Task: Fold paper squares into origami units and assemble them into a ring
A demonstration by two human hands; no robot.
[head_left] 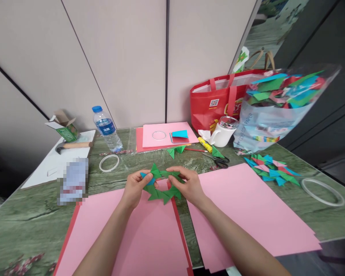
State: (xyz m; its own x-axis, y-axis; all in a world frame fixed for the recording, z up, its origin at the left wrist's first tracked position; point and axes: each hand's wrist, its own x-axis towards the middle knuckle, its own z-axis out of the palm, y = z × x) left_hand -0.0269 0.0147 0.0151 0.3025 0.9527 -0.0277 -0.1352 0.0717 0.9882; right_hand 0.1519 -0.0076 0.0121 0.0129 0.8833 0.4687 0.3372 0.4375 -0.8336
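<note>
A ring of folded green paper pieces is held just above a pink sheet in front of me. My left hand pinches the ring's left side, where a blue folded piece sits between its fingers. My right hand grips the ring's upper right side with thumb and fingers closed on it. Both forearms reach in from the bottom edge.
A second stack of pink sheets lies to the right. Loose folded triangles, scissors, a white mug, a water bottle, white rings, a red bag and a clear bag of folded pieces stand around the green table.
</note>
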